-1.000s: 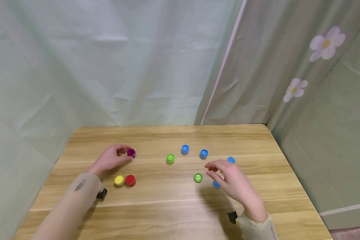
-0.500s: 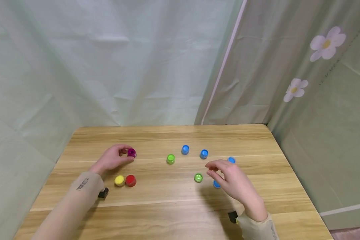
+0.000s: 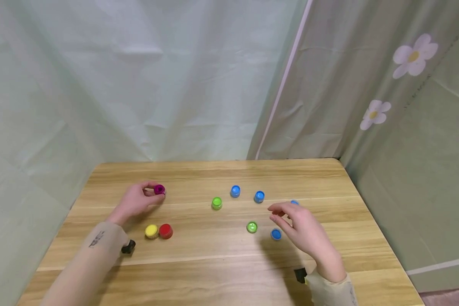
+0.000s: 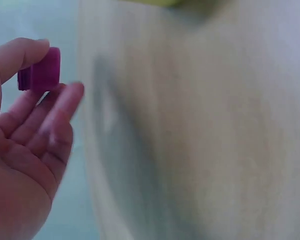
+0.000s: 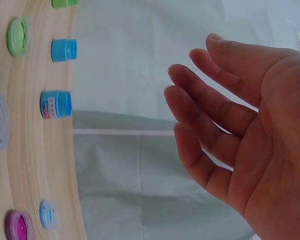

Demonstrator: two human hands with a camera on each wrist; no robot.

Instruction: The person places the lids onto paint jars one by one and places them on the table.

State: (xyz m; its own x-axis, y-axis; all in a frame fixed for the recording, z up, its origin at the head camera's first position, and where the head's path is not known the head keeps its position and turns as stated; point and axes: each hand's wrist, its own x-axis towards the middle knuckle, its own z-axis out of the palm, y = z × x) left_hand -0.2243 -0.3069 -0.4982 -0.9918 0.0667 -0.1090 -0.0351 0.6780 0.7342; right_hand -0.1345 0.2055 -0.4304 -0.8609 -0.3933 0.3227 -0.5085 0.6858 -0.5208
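Since half a second ago, the left hand (image 3: 135, 200) has lifted the purple cap (image 3: 159, 189) toward 11 o'clock, pinched between thumb and fingertips above the wooden table (image 3: 214, 263). Right hand (image 3: 302, 229) hovers spread, holding nothing. Keeping the pinch firm should prevent slipping.

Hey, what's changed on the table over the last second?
The left hand, pinching the purple cap, has drawn it a little left and away, lifting it, as the wrist view shows. The right hand, open, has drifted right, uncovering the near blue cap. The yellow cap, red cap, green and other blue caps have not moved.
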